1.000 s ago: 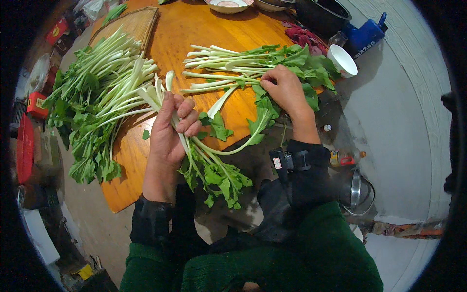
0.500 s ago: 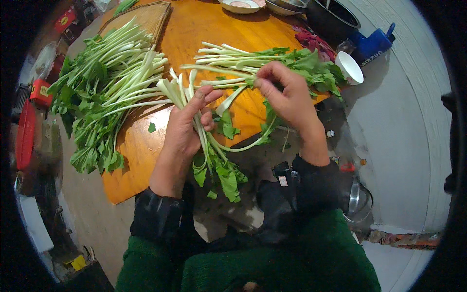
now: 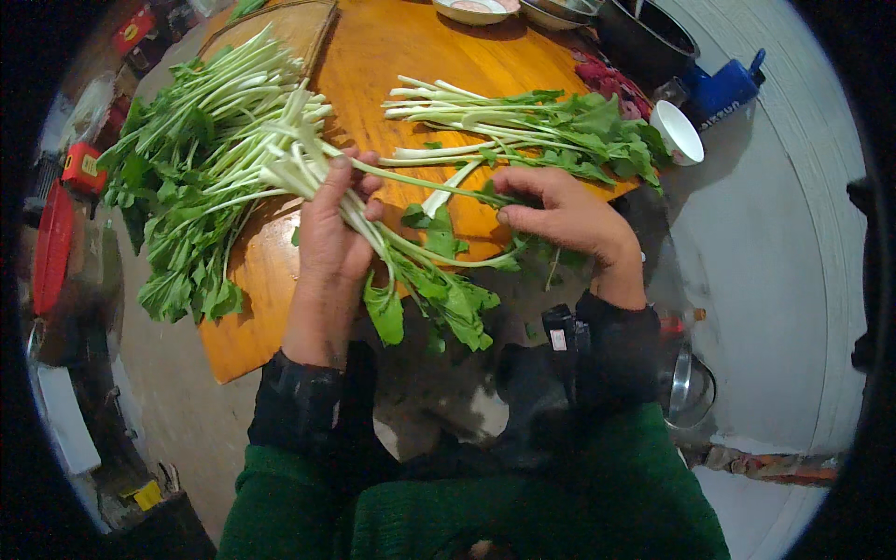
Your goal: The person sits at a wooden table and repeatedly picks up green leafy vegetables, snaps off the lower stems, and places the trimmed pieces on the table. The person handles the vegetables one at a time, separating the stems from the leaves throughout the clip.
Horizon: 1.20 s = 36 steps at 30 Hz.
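Observation:
My left hand is closed around a small bunch of leafy green stalks. Their pale stem ends point up and away, and their leaves hang toward me past the table's near edge. One long stalk stretches from that hand across to my right hand, whose thumb and fingers pinch its leafy end. To the left lies a large heap of the same greens, stems pointing to the upper right. A smaller pile of greens sits beyond my right hand, stems to the left. Between the hands lies a loose leafy stalk.
The orange wooden table has a woven tray at its far left. Plates, a black pot, a white bowl and a blue container stand at the far right. A metal pan is low on the right.
My left hand and its bunch have moved slightly up and left. My right hand has come back from the right pile and lowered, and one stalk now spans between the hands.

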Each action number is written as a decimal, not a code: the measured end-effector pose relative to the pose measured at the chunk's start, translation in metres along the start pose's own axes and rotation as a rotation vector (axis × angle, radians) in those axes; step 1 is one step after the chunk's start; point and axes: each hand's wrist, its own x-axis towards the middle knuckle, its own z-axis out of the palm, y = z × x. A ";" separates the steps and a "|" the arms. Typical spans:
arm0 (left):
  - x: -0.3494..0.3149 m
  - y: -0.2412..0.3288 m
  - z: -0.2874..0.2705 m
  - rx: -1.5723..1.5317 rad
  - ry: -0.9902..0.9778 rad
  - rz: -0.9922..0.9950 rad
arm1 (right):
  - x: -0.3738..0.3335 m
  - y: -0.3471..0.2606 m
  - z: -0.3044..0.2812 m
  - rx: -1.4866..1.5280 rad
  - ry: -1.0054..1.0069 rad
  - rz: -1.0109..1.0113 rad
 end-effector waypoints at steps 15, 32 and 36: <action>0.017 0.016 -0.028 -0.111 -0.095 0.051 | -0.035 0.032 -0.044 0.251 0.386 -0.038; 0.007 0.027 -0.012 -0.257 -0.326 -0.091 | -0.046 0.083 -0.069 -0.077 1.177 0.122; 0.006 0.026 -0.008 -0.275 -0.406 -0.117 | -0.046 0.085 -0.071 -0.508 1.261 0.133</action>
